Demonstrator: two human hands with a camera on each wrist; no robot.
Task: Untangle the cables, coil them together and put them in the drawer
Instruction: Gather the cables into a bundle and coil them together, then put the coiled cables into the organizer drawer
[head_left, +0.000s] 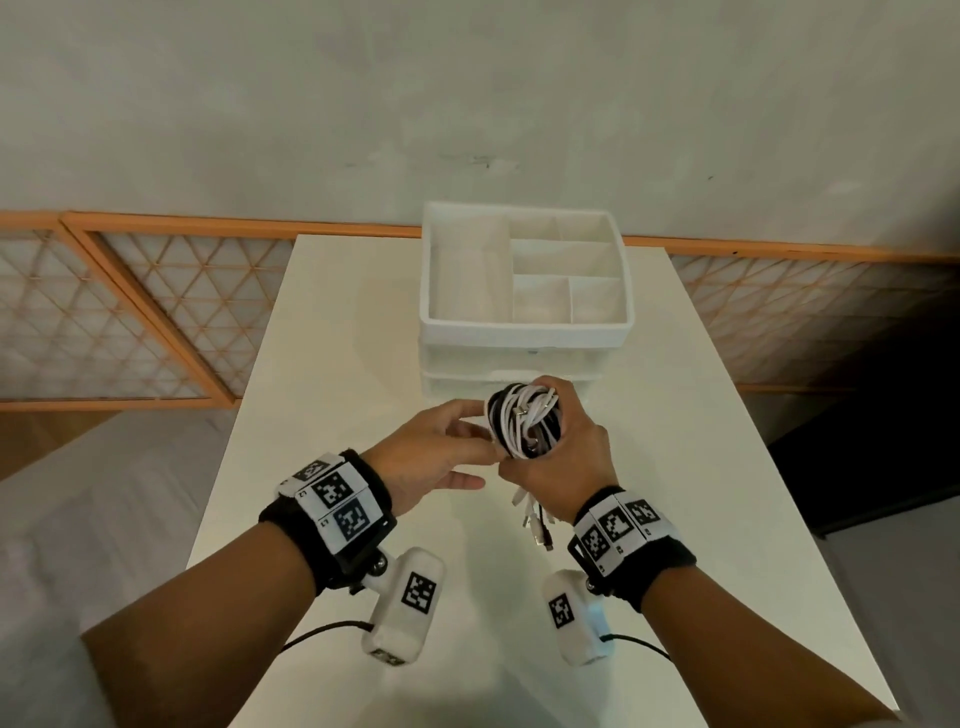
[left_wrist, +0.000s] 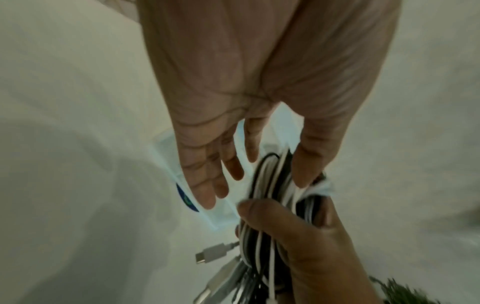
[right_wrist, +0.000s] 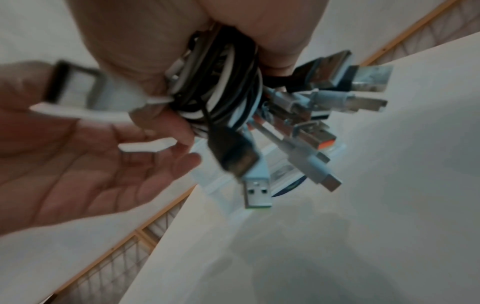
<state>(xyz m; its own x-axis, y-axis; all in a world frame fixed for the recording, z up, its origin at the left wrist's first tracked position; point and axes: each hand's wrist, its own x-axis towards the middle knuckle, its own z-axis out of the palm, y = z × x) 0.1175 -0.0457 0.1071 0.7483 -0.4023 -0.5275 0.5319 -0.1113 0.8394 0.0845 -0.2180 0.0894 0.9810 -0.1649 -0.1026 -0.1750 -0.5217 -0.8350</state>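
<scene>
Right hand (head_left: 558, 462) wrapped tight around a coiled bundle of cables (head_left: 524, 421), black and white strands mixed, held in the air above the table (head_left: 675, 467), just in front of the drawer unit (head_left: 524, 353). Plugs (right_wrist: 306, 123) hang loose below the fist: several flat metal ones, a couple of small ones, one with an orange insert. Left hand (head_left: 431, 457) just beside the bundle on its left, fingers mostly straight and spread; thumb tip (left_wrist: 303, 174) rests against the coil's side. A white strap with a black end (right_wrist: 78, 86) runs from the bundle across the left palm; whether the left fingers pinch it cannot be told.

Drawer unit: white, at the far middle of the table. On top sits a tray (head_left: 524, 332) split into one long compartment on the left and smaller ones on the right; all show only bare white floor. Drawer fronts below the tray partly hidden behind the bundle; whether any is pulled out cannot be told.

Wrist bands (head_left: 337, 499) with black-and-white square markers on both arms. Past the table, wood-framed lattice panels (head_left: 130, 312) low along a grey wall.
</scene>
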